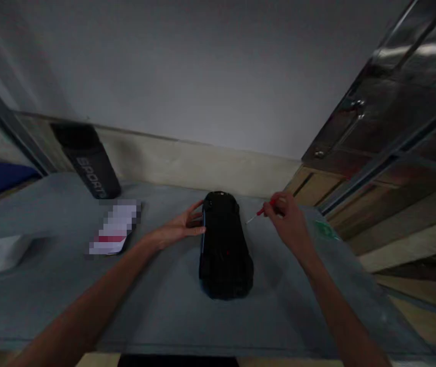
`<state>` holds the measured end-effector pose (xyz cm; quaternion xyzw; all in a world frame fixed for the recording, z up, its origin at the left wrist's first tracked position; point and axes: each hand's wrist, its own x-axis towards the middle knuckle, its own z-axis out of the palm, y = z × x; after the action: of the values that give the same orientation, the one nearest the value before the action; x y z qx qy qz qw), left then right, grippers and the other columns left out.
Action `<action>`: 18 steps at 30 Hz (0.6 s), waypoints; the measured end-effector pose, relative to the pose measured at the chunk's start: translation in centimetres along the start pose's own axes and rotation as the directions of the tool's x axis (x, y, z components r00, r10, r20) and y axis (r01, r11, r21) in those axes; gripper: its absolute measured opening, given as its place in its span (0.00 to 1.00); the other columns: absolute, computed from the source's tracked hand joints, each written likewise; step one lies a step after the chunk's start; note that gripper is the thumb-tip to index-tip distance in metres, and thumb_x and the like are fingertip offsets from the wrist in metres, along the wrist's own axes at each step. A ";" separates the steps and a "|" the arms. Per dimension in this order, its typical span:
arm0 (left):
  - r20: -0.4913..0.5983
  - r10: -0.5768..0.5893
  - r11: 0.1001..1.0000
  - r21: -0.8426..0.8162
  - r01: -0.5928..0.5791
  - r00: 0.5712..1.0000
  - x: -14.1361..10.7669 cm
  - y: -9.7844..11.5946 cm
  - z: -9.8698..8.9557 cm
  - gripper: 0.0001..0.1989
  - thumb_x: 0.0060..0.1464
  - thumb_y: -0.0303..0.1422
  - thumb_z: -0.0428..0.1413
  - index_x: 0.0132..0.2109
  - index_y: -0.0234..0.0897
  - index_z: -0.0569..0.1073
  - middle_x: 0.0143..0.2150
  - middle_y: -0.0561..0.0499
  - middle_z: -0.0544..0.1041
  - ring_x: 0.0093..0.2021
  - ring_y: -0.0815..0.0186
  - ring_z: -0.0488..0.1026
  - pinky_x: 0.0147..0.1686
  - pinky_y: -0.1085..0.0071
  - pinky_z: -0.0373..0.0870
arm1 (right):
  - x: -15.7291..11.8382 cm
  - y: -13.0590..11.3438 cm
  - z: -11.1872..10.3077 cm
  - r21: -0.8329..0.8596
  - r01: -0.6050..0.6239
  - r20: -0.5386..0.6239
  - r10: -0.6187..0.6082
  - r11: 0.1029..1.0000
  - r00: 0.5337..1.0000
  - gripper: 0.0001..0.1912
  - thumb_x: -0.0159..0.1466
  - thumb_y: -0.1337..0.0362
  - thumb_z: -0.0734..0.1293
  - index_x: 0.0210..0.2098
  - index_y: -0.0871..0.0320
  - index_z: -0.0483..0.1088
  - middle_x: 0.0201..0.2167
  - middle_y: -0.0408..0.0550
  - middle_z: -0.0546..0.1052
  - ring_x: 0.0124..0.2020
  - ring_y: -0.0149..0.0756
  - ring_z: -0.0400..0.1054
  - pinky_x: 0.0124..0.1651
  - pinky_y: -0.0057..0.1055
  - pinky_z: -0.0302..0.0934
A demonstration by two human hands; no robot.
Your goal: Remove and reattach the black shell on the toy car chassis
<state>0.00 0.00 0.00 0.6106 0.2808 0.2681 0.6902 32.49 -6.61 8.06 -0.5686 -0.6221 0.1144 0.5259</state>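
The toy car [225, 244] looks hard and light, best held by its sides, with the left hand [185, 224] spread against it and the right hand [285, 216] pinching a screwdriver [260, 211].

1. "SPORT" stands in capital letters on the dark bottle [105, 179] at the left of the frame. The letters are pale grey and run in one slanting line across its lower half; whether another letter follows the T is too dim to tell.
2. On the flat white-and-red object [118, 221], left of centre, coarse blocks cover the surface, so any print is unreadable.
3. The green patch [325, 229] at the right of the frame, on the desk [164, 311], is too blurred to tell as lettering or a picture.
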 end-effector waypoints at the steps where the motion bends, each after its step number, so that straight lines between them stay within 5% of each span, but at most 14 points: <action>1: 0.005 0.001 1.000 -0.021 -0.001 1.000 -0.1 0.0 0.0 0.62 0.61 0.41 0.73 0.87 0.52 0.42 0.86 0.38 0.59 0.86 0.41 0.54 0.81 0.38 0.53 | -0.3 -1.3 0.3 -0.004 0.041 0.036 -0.040 0.999 0.999 0.14 0.70 0.50 0.70 0.45 0.49 0.63 0.27 0.38 0.77 0.28 0.39 0.75 0.34 0.36 0.67; 8: 0.011 0.026 0.980 -0.196 -0.023 1.000 -0.1 -0.6 0.1 0.56 0.66 0.38 0.69 0.87 0.51 0.43 0.86 0.36 0.58 0.84 0.44 0.60 0.82 0.39 0.53 | -1.5 -6.3 4.7 0.028 0.304 0.360 -0.293 0.952 0.886 0.02 0.76 0.61 0.66 0.45 0.50 0.70 0.34 0.43 0.81 0.32 0.37 0.75 0.41 0.34 0.70; 12: 0.010 0.046 0.979 -0.197 -0.043 0.999 0.1 -1.0 0.0 0.55 0.65 0.37 0.70 0.87 0.52 0.47 0.84 0.39 0.63 0.83 0.44 0.60 0.81 0.41 0.55 | -1.2 -6.5 6.6 0.018 0.370 0.416 -0.344 0.929 0.842 0.03 0.78 0.63 0.65 0.45 0.51 0.70 0.37 0.45 0.82 0.35 0.37 0.76 0.45 0.35 0.70; 18: 0.045 0.080 0.982 -0.176 -0.071 0.996 0.1 -1.1 -0.2 0.52 0.67 0.37 0.68 0.86 0.55 0.49 0.83 0.42 0.66 0.84 0.45 0.60 0.81 0.44 0.57 | -0.4 -7.0 6.6 -0.046 0.425 0.479 -0.353 0.904 0.804 0.03 0.78 0.66 0.66 0.46 0.52 0.71 0.40 0.46 0.82 0.37 0.38 0.76 0.47 0.36 0.70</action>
<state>-0.06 0.13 -1.14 0.5649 0.2148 0.3015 0.7374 23.14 -6.23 10.25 -0.4232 -0.8388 0.0879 0.3311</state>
